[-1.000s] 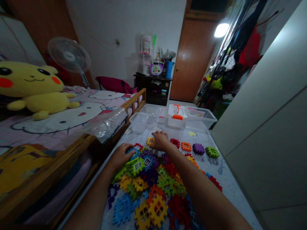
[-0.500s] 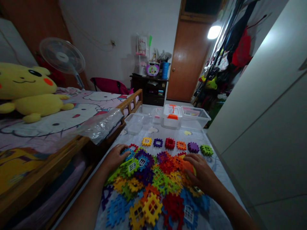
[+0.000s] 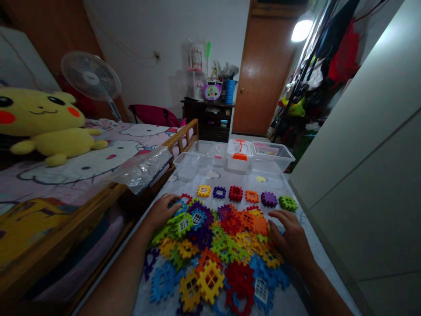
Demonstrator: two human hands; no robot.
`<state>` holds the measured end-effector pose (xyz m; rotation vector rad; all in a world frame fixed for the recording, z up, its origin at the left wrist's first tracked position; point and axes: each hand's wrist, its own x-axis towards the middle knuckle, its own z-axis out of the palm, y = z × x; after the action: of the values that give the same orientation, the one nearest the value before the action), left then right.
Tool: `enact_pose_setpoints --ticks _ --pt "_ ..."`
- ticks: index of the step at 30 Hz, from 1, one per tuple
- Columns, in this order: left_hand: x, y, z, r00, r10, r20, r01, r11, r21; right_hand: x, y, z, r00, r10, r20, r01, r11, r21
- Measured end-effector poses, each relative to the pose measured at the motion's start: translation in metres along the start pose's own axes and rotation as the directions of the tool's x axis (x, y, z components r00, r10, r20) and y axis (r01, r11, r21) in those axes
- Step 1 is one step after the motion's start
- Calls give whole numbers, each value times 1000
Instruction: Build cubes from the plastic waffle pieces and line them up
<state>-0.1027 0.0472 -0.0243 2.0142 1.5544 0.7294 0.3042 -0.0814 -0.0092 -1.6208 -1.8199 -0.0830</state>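
A heap of colourful plastic interlocking building tiles [image 3: 226, 245] lies between my hands, many with square openings or white window lattices. My left hand [image 3: 162, 210] rests at the heap's upper left edge, fingers stretched over a blue window tile [image 3: 180, 208] and beside a green window tile [image 3: 183, 224]. On the right, my right hand [image 3: 289, 235] is held with fingers apart and nothing between them, close to an orange tile [image 3: 259, 225] on the heap. Behind the heap stands a spaced row of pieces: a yellow one [image 3: 204, 191], purple, red, orange and a green one [image 3: 288, 203].
Clear plastic boxes [image 3: 187, 166] and a lidded box with orange clasps [image 3: 239, 156] stand at the table's far end. A wooden bed rail [image 3: 179, 140] runs along the left, with a plastic bag [image 3: 144, 169] over it. A white cabinet [image 3: 362, 175] borders the right.
My right hand has come off the orange tile and moved right, its fingers opening. The tile now lies uncovered on the heap. My left hand stays put; the view has shifted slightly.
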Motion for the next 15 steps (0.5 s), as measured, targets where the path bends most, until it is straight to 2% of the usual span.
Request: enact_pose_setpoints --ticks 10,15 --pt "0 -1 1 1000 6 6 -6 999 -42 0 0 3 998 -28 58 26 999 34" --pt "0 0 1 1000 -11 1 11 1000 -27 4 -22 -1 986 -83 146 77 996 46"
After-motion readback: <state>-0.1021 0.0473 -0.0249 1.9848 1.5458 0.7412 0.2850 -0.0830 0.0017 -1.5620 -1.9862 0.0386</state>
